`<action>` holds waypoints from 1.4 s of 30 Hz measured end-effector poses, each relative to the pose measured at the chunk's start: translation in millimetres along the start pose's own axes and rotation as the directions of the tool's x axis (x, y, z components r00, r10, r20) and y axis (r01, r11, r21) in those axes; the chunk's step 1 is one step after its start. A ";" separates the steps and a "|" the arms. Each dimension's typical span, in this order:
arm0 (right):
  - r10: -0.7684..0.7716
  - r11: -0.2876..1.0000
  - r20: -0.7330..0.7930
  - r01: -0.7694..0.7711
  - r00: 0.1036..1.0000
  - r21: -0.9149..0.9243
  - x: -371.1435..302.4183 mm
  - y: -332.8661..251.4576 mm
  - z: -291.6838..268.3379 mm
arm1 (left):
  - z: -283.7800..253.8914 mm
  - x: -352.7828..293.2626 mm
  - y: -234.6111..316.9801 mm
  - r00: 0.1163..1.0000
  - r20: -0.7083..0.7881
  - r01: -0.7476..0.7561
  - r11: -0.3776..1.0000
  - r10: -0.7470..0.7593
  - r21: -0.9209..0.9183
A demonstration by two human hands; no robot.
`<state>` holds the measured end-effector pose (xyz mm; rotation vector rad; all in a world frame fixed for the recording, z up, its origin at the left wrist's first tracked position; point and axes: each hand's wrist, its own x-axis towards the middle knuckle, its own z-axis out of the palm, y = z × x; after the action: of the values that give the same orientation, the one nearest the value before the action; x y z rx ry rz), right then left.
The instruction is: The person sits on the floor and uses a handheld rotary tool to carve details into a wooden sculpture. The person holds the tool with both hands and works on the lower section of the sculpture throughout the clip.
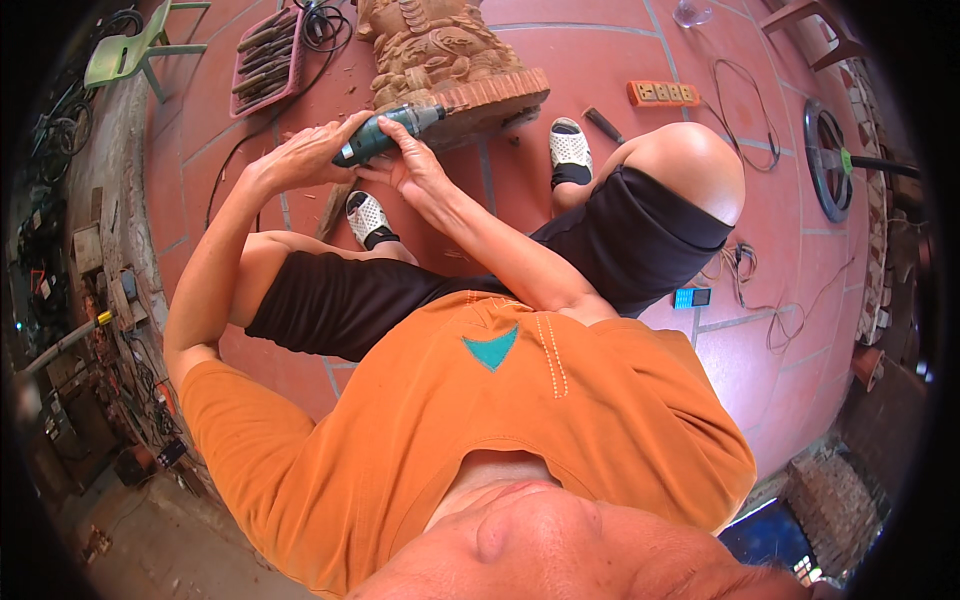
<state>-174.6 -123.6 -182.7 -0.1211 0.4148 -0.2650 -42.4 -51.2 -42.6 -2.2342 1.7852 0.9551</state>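
Both my hands are on a dark green power carving tool [385, 137] with a rounded body. My left hand [318, 152] grips its rear end, fingers partly hidden behind it. My right hand [412, 168] holds it farther forward, the thumb along the top and fingers underneath. The tool's tip points right, at the near edge of a brown carved wooden sculpture [437, 55]; whether it touches the wood I cannot tell. The sculpture has dense relief carving above a thick, notched base [495, 100] and stands on the floor just beyond my feet.
A pink basket [236, 84] of several chisels stands left of the sculpture, beside a coiled black cable [326, 27]. Right lie a dark-handled tool [604, 126], an orange power strip [662, 94], loose cords and a blue phone [691, 298]. A green chair [120, 60] stands far left.
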 end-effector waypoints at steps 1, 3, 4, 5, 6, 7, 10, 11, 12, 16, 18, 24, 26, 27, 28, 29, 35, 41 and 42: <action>-0.002 1.000 0.001 0.002 1.000 0.002 -1.0 0.1 0.6 | -0.2 -0.7 0.9 1.000 0.003 0.010 1.000 -0.010 0.000; -0.007 1.000 0.004 0.007 1.000 0.005 -2.9 -0.1 1.6 | 2.0 0.2 -1.3 1.000 -0.001 0.001 1.000 -0.001 0.004; -0.009 1.000 0.002 0.009 1.000 0.005 -3.9 -0.1 2.3 | 2.6 0.3 -2.0 1.000 -0.004 -0.003 1.000 0.003 0.006; -0.011 1.000 0.000 0.011 1.000 0.005 -4.9 -0.2 2.9 | 2.4 0.1 -1.4 1.000 -0.002 -0.002 1.000 0.002 0.006; -0.013 1.000 -0.003 0.013 1.000 0.005 -5.8 -0.3 3.6 | 2.0 -0.2 -0.3 1.000 -0.001 -0.001 1.000 0.001 0.007; -0.013 1.000 -0.002 0.013 1.000 0.005 -6.0 -0.1 3.6 | 1.8 -0.4 0.3 1.000 0.001 0.001 1.000 -0.001 0.008; -0.013 1.000 0.003 0.013 1.000 0.002 -6.0 0.3 3.2 | 4.4 -0.2 -2.8 1.000 -0.008 -0.007 1.000 0.007 0.010; -0.013 1.000 0.006 0.013 1.000 -0.001 -5.7 0.2 2.7 | 4.5 0.0 -2.9 1.000 -0.008 -0.006 1.000 0.006 0.011; -0.013 1.000 0.009 0.013 1.000 -0.004 -5.1 0.3 2.3 | 4.4 0.2 -2.9 1.000 -0.007 -0.004 1.000 0.004 0.012; 0.001 1.000 -0.012 -0.001 1.000 -0.009 -1.4 -0.9 1.6 | 3.4 -0.3 -1.8 1.000 -0.021 -0.016 1.000 0.017 0.020; 0.001 1.000 -0.008 -0.001 1.000 -0.015 0.2 -1.9 1.2 | 4.4 0.5 -3.5 0.999 -0.034 -0.034 0.999 0.035 0.025; -0.005 0.999 0.006 0.005 1.000 -0.031 5.9 -4.4 2.0 | 6.4 1.2 -9.5 0.989 -0.110 -0.098 0.994 0.103 0.048; -0.004 0.999 0.010 0.004 1.000 -0.032 6.4 -5.1 2.8 | 6.1 1.7 -9.5 0.989 -0.109 -0.093 0.995 0.097 0.048; -0.003 0.999 0.012 0.004 1.000 -0.032 6.6 -5.5 3.2 | 5.9 1.8 -9.4 0.990 -0.106 -0.088 0.995 0.093 0.046; -0.001 0.999 0.013 0.001 1.000 -0.032 7.2 -5.7 3.1 | 5.7 1.8 -9.3 0.991 -0.104 -0.084 0.996 0.088 0.044; 0.001 0.999 0.013 -0.001 1.000 -0.033 8.1 -6.3 3.1 | 6.2 2.4 -10.3 0.992 -0.098 -0.070 0.996 0.074 0.048; 0.020 1.000 0.004 -0.020 1.000 -0.018 7.9 -9.3 4.8 | 7.1 5.3 -14.4 0.996 -0.079 -0.039 0.998 0.043 0.056; 0.014 1.000 -0.006 -0.014 1.000 -0.013 7.6 -6.9 2.6 | 4.1 5.8 -11.2 0.997 -0.066 -0.042 0.998 0.045 0.042; 0.015 1.000 -0.008 -0.015 1.000 -0.016 6.7 -6.9 3.0 | 4.5 5.8 -11.7 0.997 -0.067 -0.045 0.998 0.047 0.040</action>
<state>-169.0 -131.9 -181.3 -0.1327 0.4256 -0.2475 -33.0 -50.5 -52.7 -2.2371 1.8745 0.8548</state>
